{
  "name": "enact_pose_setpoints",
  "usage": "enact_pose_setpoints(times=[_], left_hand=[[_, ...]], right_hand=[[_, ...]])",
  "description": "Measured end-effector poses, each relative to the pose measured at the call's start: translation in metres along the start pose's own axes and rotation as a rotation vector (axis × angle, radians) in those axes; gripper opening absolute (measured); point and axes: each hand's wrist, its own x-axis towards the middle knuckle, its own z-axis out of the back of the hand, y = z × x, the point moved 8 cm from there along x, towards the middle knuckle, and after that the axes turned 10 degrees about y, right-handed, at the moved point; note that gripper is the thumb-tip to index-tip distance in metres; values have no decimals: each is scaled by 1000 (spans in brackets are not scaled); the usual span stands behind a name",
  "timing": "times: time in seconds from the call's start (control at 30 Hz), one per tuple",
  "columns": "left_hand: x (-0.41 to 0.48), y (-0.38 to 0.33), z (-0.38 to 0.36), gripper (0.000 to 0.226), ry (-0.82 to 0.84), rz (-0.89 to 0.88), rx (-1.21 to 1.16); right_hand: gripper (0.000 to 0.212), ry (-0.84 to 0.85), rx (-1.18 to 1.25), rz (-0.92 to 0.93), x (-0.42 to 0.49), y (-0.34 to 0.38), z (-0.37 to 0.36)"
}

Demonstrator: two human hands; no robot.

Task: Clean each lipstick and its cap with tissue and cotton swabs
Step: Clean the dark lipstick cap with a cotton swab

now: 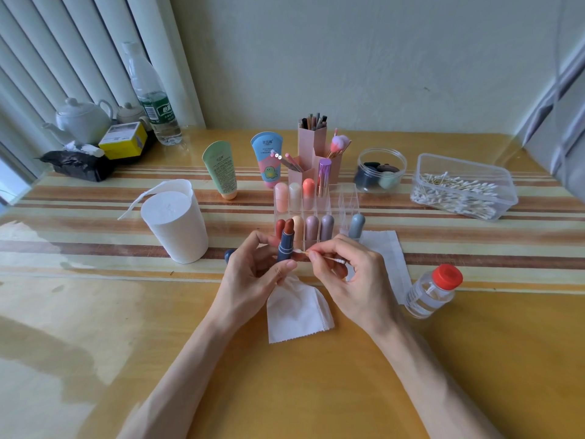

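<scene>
My left hand [253, 274] grips an open lipstick [286, 245] upright, a dark blue tube with a brown-red bullet. My right hand [345, 274] pinches a cotton swab [319, 255], and one tip of the swab touches the side of the tube. The dark blue cap [228, 254] lies on the table just left of my left hand. A white tissue [297, 315] hangs below my left hand and partly lies on the table. A clear organizer [316, 213] behind my hands holds several capped lipsticks.
A tissue roll [175, 226] stands at the left. A second tissue [386, 258] and a red-capped clear bottle [432, 291] lie at the right. Further back are a box of cotton swabs [462, 188], a jar [381, 169], two tubes and pink brush holders [311, 144].
</scene>
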Motion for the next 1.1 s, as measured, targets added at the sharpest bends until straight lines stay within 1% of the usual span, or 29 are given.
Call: enact_pose_setpoints(times=[0.13,0.27,0.47,0.6,0.77,1.1], left_hand=[[0,0,0,16,17,-3,16],[1,0,-1,30,34,-19,85],[2,-1,2,24,10,-20,171],[2,-4,-1,26,38,-34,156],[0,2,-5,30,48,0,70],[2,-3,-4,32,48,-54,134]], right_hand=[[6,-2,-7,0,-1,1,1],[5,3,-13,6,-1,3,-1],[5,-3,-15,6,-1,3,-1],[6,-14,8,-6,-1,0,1],[6,-26,0,-1,-1,1,2],[4,-10,-45,16,-1,6,0]])
